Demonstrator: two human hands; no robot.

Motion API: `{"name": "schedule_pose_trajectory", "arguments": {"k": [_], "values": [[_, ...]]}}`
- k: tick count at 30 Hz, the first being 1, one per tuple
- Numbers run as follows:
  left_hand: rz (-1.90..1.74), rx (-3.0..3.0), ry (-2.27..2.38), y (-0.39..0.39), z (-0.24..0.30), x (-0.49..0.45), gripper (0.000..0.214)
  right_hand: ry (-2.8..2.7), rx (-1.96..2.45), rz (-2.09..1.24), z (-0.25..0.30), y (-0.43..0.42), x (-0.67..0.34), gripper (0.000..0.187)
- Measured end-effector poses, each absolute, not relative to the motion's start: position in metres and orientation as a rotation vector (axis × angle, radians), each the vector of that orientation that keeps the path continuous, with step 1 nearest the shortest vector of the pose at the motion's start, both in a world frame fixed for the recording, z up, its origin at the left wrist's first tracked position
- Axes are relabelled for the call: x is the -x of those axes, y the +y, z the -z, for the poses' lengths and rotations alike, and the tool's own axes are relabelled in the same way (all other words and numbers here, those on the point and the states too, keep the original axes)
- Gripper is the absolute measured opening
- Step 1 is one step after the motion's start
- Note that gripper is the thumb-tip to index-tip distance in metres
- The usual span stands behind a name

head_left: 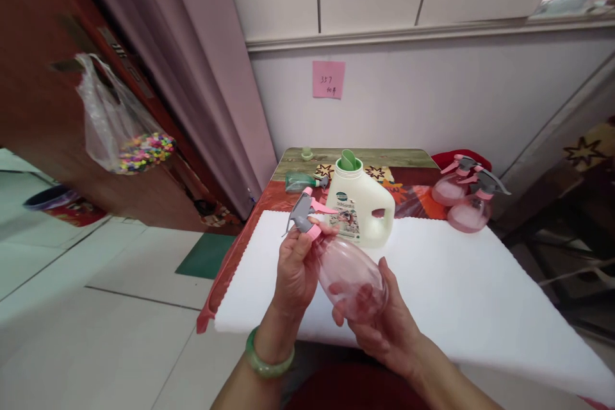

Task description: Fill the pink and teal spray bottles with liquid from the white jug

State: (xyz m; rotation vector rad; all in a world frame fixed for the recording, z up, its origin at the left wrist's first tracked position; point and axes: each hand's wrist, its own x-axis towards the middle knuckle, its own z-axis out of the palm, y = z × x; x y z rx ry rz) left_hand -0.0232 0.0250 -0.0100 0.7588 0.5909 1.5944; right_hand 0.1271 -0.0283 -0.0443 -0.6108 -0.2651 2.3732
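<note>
Indoors, white cloth (451, 288) spreads across the desk (408, 157) beside a pale wall (389, 96); the left hand (295, 269) and right hand (387, 327) clasp a spray bottle (348, 266) at neck and base.

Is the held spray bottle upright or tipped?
The bottle is tipped: in the picture, its sprayer sits upper left, its base lower right.

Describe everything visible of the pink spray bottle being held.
The spray bottle is rounded, transparent pink, apparently plastic, with a pink collar and a gray and pink sprayer head. It tilts, head toward upper left, above the white table covering. The left hand grips it near the collar; the right hand cups its lower end. Whether it holds liquid is unclear.
</note>
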Motion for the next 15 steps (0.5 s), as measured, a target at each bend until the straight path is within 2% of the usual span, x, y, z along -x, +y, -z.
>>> {"name": "schedule_pose_trajectory", "arguments": {"k": [2, 5, 8, 10, 12, 13, 15], "values": [[-1.569, -0.708, 0.638, 0.016, 0.021, 0.028, 0.046, -0.239, 0.669, -2.304, 0.05, -0.026, -0.119, 0.084], [-1.344, -0.709, 0.695, 0.001, 0.041, 0.036, 0.077, -0.322, 0.723, -2.25, 0.059, -0.019, -0.107, 0.083], [-1.231, -0.829, 0.814, 0.004, 0.053, 0.052, 0.068, -0.567, 0.806, -2.235, 0.07, -0.008, -0.102, 0.088], [-1.276, -0.975, 1.048, 0.022, 0.053, 0.07, 0.064, -0.723, 1.012, -2.096, 0.078, -0.004, -0.105, 0.082], [-1.206, -1.243, 1.47, 0.051, 0.047, 0.092, 0.073, -0.85, 1.197, -1.907, 0.087, -0.005, -0.112, 0.071], [-1.035, -1.467, 1.728, 0.067, 0.044, 0.101, 0.077, -0.897, 1.248, -1.846, 0.092, -0.008, -0.118, 0.066], [-0.558, -1.999, 2.095, 0.101, 0.042, 0.115, 0.069, -0.946, 1.289, -1.809, 0.102, -0.014, -0.131, 0.061]]}}
